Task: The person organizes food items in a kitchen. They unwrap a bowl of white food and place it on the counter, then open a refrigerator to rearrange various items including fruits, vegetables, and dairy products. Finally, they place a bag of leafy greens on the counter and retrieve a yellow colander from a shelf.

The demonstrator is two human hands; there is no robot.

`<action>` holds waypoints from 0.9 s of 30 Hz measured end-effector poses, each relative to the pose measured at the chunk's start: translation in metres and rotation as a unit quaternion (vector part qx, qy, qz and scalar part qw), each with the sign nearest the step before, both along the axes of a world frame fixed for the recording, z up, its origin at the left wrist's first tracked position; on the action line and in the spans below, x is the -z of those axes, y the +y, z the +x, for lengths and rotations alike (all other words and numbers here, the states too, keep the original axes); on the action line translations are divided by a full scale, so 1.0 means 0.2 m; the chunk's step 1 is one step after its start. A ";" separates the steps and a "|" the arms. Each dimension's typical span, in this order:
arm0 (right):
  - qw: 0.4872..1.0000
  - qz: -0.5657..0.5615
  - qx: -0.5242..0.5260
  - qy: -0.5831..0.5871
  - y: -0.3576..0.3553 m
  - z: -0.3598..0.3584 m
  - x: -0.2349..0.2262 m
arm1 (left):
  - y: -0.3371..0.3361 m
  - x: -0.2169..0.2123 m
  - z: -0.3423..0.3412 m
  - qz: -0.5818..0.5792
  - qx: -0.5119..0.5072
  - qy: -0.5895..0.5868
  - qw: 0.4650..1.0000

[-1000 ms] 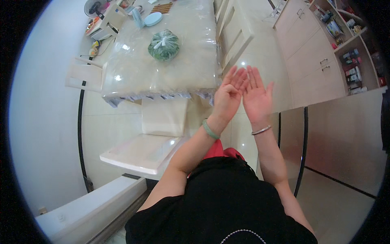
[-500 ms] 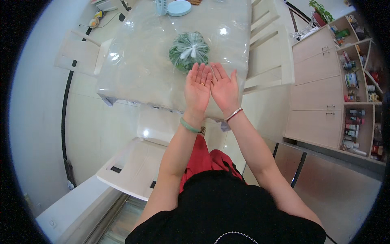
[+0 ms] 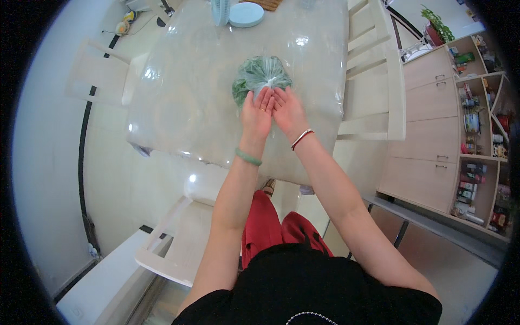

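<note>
A clear plastic bag of green leafy vegetables (image 3: 258, 69) lies on the table, its white gathered knot turned toward me. At its near side my left hand (image 3: 257, 115) is palm up with the fingers stretched out, a ring on one finger and a green bangle at the wrist. Close beside it my right hand (image 3: 290, 112) is also palm up and open, with a bracelet on its wrist. The fingertips of both hands reach the bag's near edge by the knot; whether they press on it I cannot tell. Neither palm holds anything.
Clear plastic covers the pale table (image 3: 189, 108). Farther back are a light blue round lid-like object (image 3: 246, 14), a blue slatted object (image 3: 220, 12) and a brown woven mat (image 3: 264, 4). White chairs (image 3: 371, 103) stand around the table. A wooden cabinet (image 3: 420, 135) with filled shelves is at the right.
My hands have moved forward to the bag's knot, fingertips now at the bag. The knot now points nearer to me. The whole view has shifted slightly.
</note>
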State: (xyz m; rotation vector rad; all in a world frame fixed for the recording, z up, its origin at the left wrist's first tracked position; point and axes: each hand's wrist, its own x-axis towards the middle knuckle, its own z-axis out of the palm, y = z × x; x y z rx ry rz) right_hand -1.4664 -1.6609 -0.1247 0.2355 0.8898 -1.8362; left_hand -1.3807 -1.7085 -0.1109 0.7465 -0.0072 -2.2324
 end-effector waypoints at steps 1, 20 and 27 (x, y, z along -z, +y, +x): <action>1.000 0.011 0.004 0.012 -0.02 0.00 0.02 | -0.01 0.02 0.00 -0.004 0.007 -0.011 1.000; 0.968 0.154 -0.063 0.190 0.41 -0.06 -0.28 | 0.50 -0.10 0.03 -0.104 0.172 -0.032 0.979; 0.962 0.189 -0.011 0.196 0.95 0.03 -0.37 | 0.94 -0.19 0.08 -0.114 0.262 -0.028 0.958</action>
